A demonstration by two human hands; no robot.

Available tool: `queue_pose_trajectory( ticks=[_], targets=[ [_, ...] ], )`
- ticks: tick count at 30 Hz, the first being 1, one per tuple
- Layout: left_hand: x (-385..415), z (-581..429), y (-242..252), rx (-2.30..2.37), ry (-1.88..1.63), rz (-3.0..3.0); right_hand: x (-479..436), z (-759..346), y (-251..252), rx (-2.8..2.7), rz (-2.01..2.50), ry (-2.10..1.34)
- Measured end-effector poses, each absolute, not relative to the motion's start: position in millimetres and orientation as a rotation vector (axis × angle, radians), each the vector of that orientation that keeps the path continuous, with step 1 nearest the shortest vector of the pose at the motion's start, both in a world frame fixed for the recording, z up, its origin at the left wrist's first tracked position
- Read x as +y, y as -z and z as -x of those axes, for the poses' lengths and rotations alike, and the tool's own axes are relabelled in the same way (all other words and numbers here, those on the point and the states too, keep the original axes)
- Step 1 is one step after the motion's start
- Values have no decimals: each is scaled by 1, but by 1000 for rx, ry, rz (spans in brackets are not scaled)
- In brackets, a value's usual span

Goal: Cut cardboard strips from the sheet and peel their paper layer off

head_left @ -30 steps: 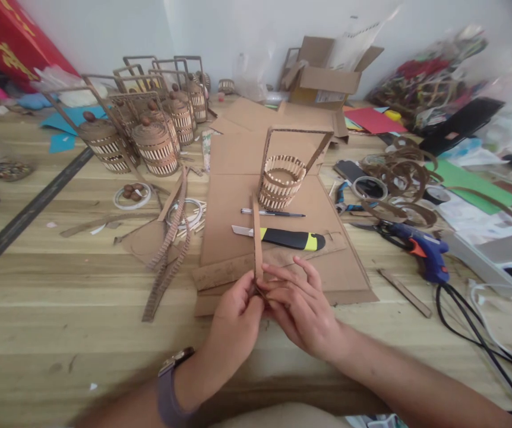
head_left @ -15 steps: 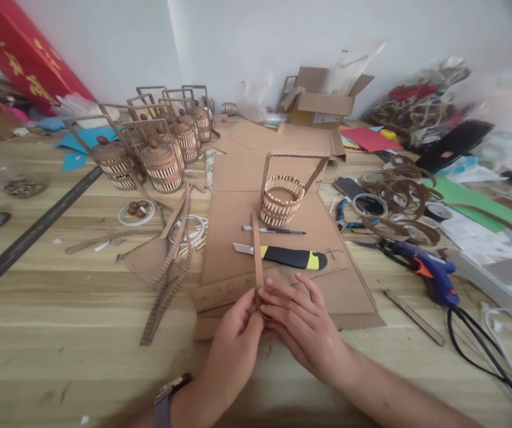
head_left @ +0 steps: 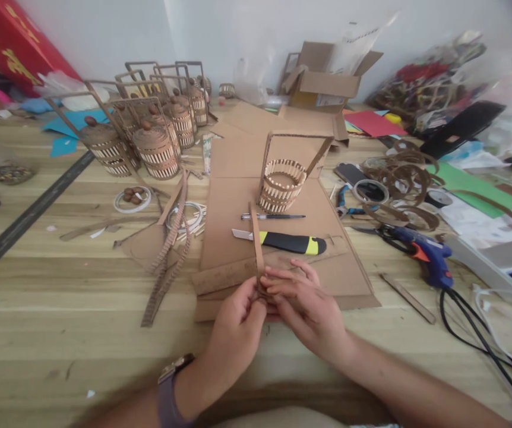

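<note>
My left hand (head_left: 237,326) and my right hand (head_left: 306,304) meet over the near edge of a flat cardboard sheet (head_left: 238,202). Both pinch the lower end of a narrow cardboard strip (head_left: 256,241), which stands up and leans away from me. Just beyond the strip lie a yellow and black utility knife (head_left: 285,241) and a pen (head_left: 274,216). Behind them stands an open cardboard basket with a square handle (head_left: 283,181). My left wrist wears a watch (head_left: 169,383).
Several finished lidded baskets (head_left: 149,139) stand at the back left. Corrugated strips (head_left: 167,261) and tape rings (head_left: 132,199) lie left of the sheet. A blue glue gun (head_left: 425,255), scissors, black cables (head_left: 474,333) and curled cardboard offcuts (head_left: 405,181) crowd the right. A cardboard box (head_left: 325,74) sits by the wall.
My hands stay together on the strip's lower end, and my fingers have closed in tighter around it. The view has shifted slightly.
</note>
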State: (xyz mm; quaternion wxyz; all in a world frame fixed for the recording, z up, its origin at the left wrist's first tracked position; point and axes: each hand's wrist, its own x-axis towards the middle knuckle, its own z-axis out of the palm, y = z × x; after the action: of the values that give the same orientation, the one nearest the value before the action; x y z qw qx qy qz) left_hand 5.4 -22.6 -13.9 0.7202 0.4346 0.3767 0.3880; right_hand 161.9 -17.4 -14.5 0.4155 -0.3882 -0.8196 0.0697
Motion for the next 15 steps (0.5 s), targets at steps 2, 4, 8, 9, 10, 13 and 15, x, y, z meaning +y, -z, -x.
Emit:
queue_pose_trajectory(
  ticks=[2,4,8,9,10,13,15],
  targets=[
    [-21,-6,13,821,-867,-968,-18,-162,15,-2050,977,-165],
    [-19,-5,12,809,-865,-977,-19,-162,15,-2059,981,-124],
    [-16,-4,9,818,-859,-988,-22,-159,17,-2082,1000,-61],
    [-16,-4,9,840,-862,-992,-22,-158,17,-2087,1000,-56],
    [-16,-4,9,865,-866,-994,-22,-158,17,-2093,997,-52],
    [-19,-4,11,901,-875,-964,-22,-157,18,-2091,1005,-80],
    [-20,-5,12,892,-863,-927,-21,-158,18,-2056,1048,-151]
  ],
)
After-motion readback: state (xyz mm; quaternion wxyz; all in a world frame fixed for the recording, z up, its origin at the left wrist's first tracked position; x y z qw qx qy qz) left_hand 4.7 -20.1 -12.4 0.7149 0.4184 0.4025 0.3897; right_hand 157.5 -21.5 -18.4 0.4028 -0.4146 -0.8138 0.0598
